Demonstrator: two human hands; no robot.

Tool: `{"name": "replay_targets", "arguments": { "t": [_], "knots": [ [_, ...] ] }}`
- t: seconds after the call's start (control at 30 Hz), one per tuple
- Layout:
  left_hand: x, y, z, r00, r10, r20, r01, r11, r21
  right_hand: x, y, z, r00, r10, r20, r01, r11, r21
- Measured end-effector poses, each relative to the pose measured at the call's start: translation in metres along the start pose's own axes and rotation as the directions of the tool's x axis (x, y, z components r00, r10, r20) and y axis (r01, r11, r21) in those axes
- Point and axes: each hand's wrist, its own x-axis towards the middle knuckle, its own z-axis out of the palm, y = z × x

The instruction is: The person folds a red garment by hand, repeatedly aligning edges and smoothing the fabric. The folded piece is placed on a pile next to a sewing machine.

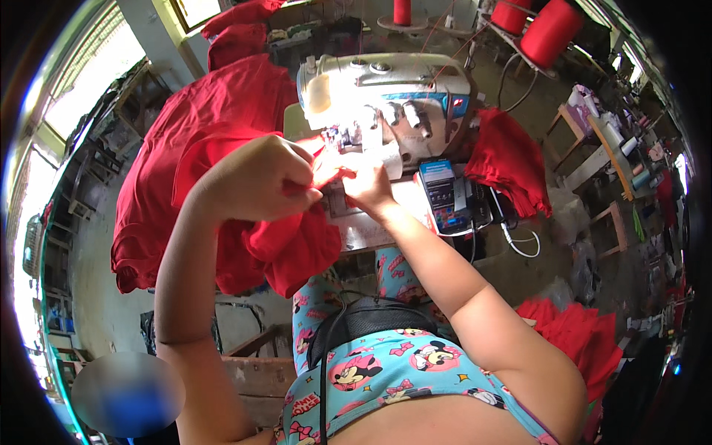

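Nearest us, our left hand [256,178] pinches a bunched fold of soft red knit fabric [200,148]; our right hand [367,182] pinches the same edge just beside it, the cloth trailing left (needle area hidden behind fingers) before the pale grey sewing machine [386,93].
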Motion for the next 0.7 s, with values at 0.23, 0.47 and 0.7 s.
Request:
{"name": "replay_targets", "arguments": {
  "t": [0.23,0.47,0.7],
  "knots": [
    [-0.012,0.024,0.107,0.995,0.095,0.012,-0.092,0.912,0.401,-0.103,-0.027,-0.012,0.998,-0.064,0.024,0.061,0.992,0.109],
    [0.005,0.001,0.110,0.996,-0.026,-0.087,0.064,0.881,0.469,-0.062,-0.001,-0.003,0.995,-0.098,-0.026,0.101,0.987,0.127],
    [0.031,-0.048,0.109,0.962,0.044,-0.269,0.174,0.661,0.730,-0.016,0.004,0.006,0.981,-0.127,-0.145,0.126,0.992,-0.017]
  ]
}}
